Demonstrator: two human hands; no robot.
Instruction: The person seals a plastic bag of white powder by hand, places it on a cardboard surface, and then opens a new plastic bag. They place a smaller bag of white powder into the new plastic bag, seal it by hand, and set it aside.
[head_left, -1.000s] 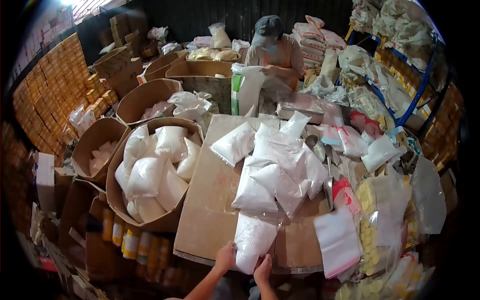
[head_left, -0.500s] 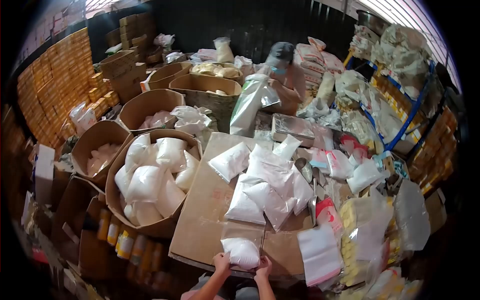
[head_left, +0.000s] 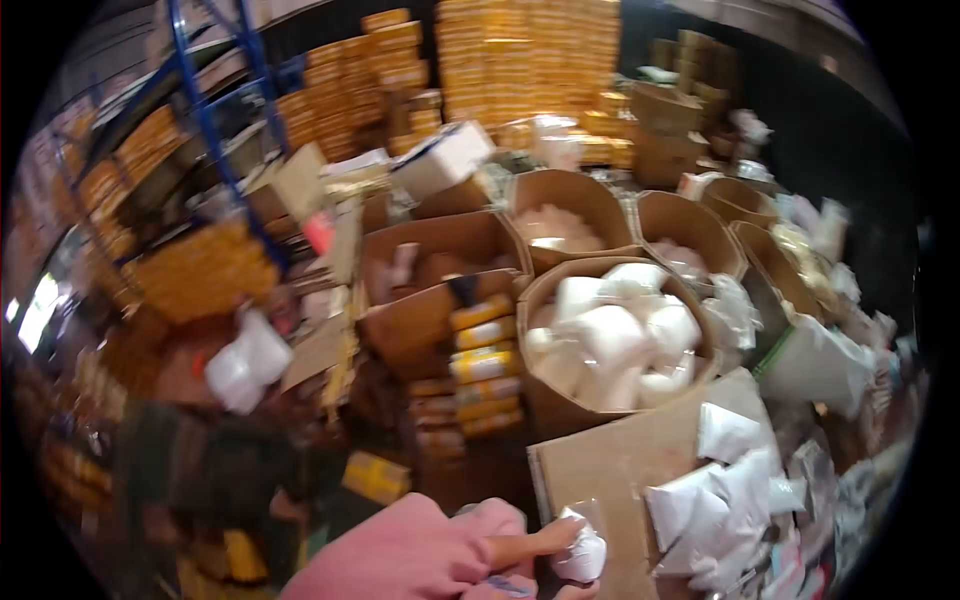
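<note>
A small clear bag of white powder (head_left: 582, 552) rests at the near edge of a cardboard sheet (head_left: 600, 470). My left hand (head_left: 558, 534) is closed on the bag's left side. Only part of my right hand (head_left: 578, 592) shows at the bottom of the view, with its fingers closed at the bag's near edge; motion blurs them. Several flat white bags (head_left: 715, 510) lie in a pile to the right on the same sheet. Just beyond the sheet, a large open carton (head_left: 540, 400) holds several plump white bags (head_left: 608, 340).
More open cartons (head_left: 440, 225) stand behind and to the left, near a column of yellow-and-white rolls (head_left: 485, 365). Stacked orange boxes (head_left: 530, 70) line the back. Blue rack posts (head_left: 215, 130) rise at the left. A white bag (head_left: 245, 365) lies at the left.
The view has swung left, so the cartons and sheet appear farther right and the left-hand shelving shows. Both hands remain at the small bag. The other person is no longer visible.
</note>
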